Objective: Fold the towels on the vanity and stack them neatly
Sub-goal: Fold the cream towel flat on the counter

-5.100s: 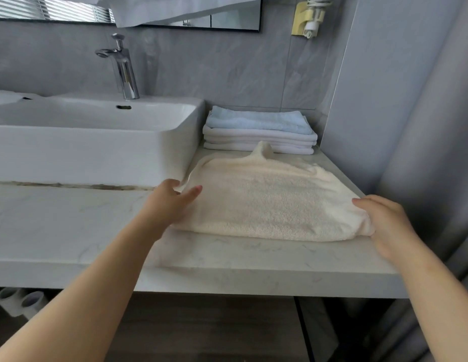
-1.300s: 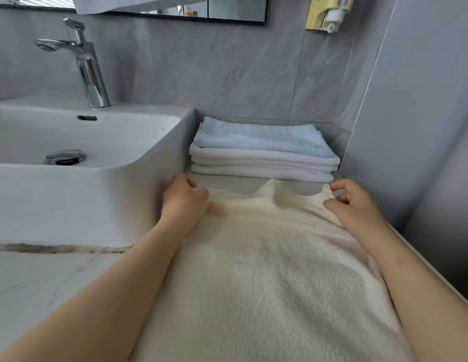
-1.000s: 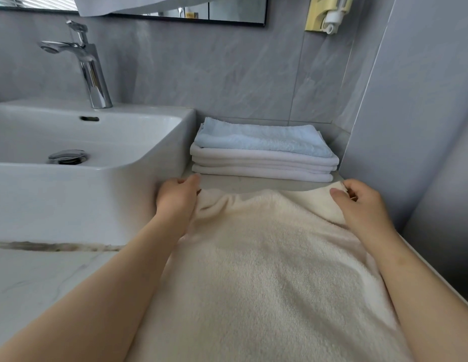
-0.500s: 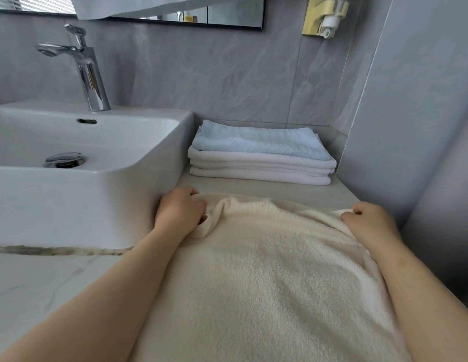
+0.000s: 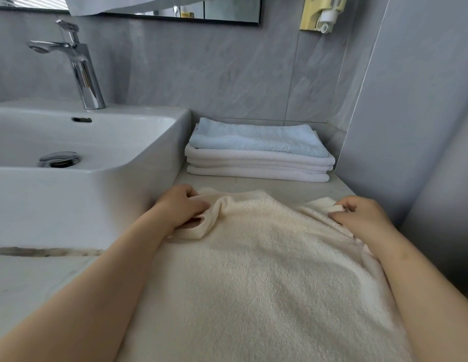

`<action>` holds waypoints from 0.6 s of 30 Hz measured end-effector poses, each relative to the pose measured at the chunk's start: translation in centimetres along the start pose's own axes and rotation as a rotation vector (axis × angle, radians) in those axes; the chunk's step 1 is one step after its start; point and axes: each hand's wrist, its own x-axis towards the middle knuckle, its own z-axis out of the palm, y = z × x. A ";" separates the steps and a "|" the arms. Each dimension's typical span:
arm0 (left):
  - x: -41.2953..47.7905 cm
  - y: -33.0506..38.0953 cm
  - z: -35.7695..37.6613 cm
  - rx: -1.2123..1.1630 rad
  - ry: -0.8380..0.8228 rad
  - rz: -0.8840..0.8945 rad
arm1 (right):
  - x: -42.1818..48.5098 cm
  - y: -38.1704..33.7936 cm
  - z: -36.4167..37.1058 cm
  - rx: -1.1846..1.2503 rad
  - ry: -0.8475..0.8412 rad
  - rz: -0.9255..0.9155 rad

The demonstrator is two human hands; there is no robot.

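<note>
Between each hand (image 5: 182, 206) (image 5: 362, 215), cream towel (image 5: 253, 270)

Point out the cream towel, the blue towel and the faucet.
cream towel (image 5: 253, 270), head view, middle of its top face.
blue towel (image 5: 253, 138), head view, top face, atop the stack.
faucet (image 5: 84, 74), head view, upright chrome body.

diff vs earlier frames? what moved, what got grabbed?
Hands moved from the sides of the cream towel to its far corners. The left hand and right hand now grip those and have pulled the far edge back toward the person, away from the folded stack. Stack, sink unchanged.
</note>
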 end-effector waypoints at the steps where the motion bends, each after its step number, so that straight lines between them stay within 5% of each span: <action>1: -0.1 0.1 0.0 -0.040 -0.015 -0.005 | -0.1 -0.1 -0.1 0.042 0.000 0.002; 7: -0.2 0.6 -0.8 -0.317 -0.052 -0.049 | -0.4 -0.8 -0.9 0.368 -0.013 0.067; 18: 0.2 1.5 -1.0 -0.464 -0.002 -0.137 | -0.2 -0.7 -0.4 0.352 0.124 -0.007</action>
